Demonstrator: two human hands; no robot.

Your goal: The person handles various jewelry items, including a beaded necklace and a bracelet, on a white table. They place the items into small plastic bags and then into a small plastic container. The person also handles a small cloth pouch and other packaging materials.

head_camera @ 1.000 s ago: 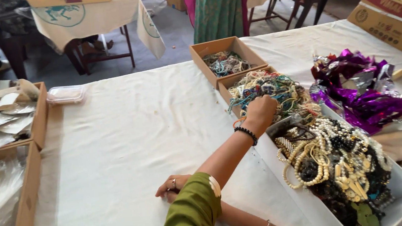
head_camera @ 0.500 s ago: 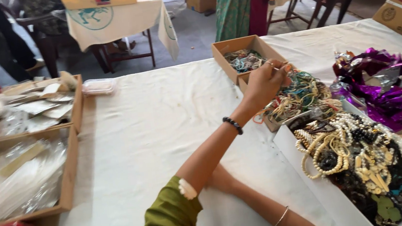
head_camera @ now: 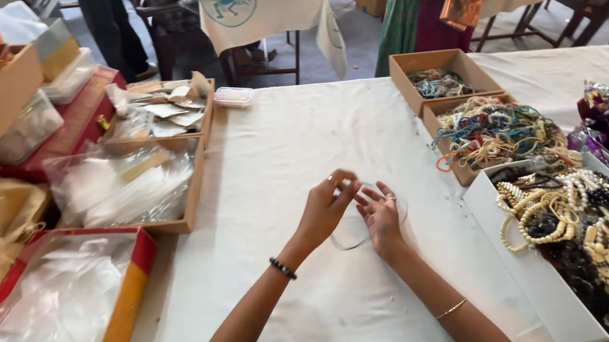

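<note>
The left hand (head_camera: 323, 208) pinched the top edge of a clear plastic pouch (head_camera: 359, 225) at table centre, while the right hand (head_camera: 381, 216) lay flat on it, fingers spread. The slick pouch could slide toward the bead box (head_camera: 497, 136) at two o'clock.

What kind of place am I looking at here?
Probably a jewellery packing or sorting hall: boxes of bead necklaces, trays of clear plastic pouches, and cloth-covered tables. Both hands handle a clear pouch.
</note>
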